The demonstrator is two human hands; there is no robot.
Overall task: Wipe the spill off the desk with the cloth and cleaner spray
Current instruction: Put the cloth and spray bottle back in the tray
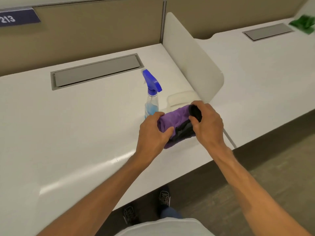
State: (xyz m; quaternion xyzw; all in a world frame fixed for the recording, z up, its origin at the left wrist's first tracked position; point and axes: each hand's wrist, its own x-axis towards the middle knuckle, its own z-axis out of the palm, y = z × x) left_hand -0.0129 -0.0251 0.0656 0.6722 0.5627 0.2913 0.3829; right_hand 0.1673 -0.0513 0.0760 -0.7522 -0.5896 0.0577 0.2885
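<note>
A purple and black cloth (177,123) is bunched up just above the white desk (76,137), near its right front part. My left hand (153,132) grips the cloth's left end. My right hand (207,123) pinches its black right end. Just behind the cloth stands a clear spray bottle (151,103) with a blue trigger head and blue liquid, upright and untouched. I cannot make out a spill on the desk surface.
A white divider panel (190,55) rises to the right of the bottle, with a white tray-like block (182,99) at its foot. A grey cable hatch (95,72) is set into the desk at the back. A green object (303,24) lies on the neighbouring desk.
</note>
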